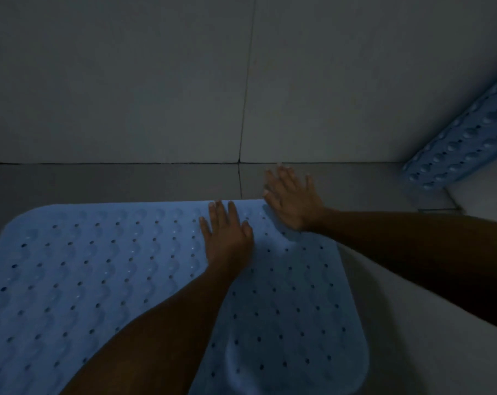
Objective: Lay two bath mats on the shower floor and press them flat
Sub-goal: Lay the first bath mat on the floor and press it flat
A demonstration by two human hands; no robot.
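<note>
I have one blue bath mat [99, 280] lying on the shower floor [355, 181], its far edge near the tiled wall [156, 81] but not touching it. My left hand [227, 238] is flat on the mat close to that far edge, fingers [217, 215] straight and slightly spread, pressing down and gripping nothing. My right hand [292, 198] is just beside it at the mat's far right corner, palm on the corner and fingers straight and fanned out past the edge over the bare floor; I cannot tell if the fingertips touch the tile. The mat looks mostly settled on the left, but near the bottom right a soft bulge shows, so I judge that part is not yet flat. The second bath mat [463, 138] is not laid at all: it stands propped at the right, leaning along the wall with its lower end on the floor, well apart from my hands. By my reckoning I am roughly at the halfway point: finish smoothing this mat, then bring the other down and press it.
</note>
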